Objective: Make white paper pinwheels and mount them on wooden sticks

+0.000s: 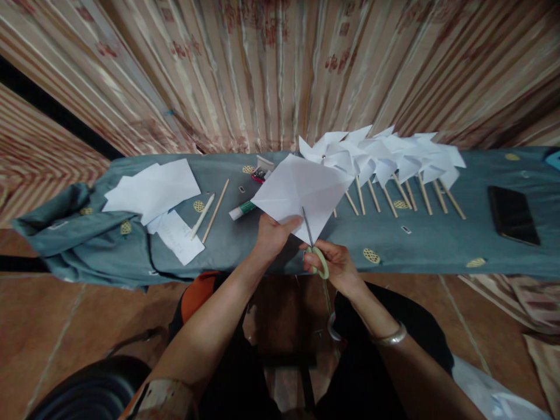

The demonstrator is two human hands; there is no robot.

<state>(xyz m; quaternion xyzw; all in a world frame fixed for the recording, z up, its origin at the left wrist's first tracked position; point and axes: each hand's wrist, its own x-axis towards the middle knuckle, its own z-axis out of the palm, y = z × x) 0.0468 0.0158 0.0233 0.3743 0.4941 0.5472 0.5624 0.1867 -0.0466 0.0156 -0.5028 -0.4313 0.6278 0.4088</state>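
Note:
My left hand [272, 234] pinches the near corner of a white square paper sheet [301, 189], held up over the table's front edge. My right hand [335, 265] is closed on green-handled scissors [315, 252]; the blades point up into the sheet's lower corner. Both hands hover just in front of the table covered with a blue-grey cloth [437, 245].
Several finished white paper pinwheels on wooden sticks [394, 160] lie at the back right. A stack of white sheets [153, 189], a loose stick [215, 211], a white stick [201, 217], a glue stick [242, 210] and a small box [262, 170] lie left. A black phone [513, 214] lies right. Curtains hang behind.

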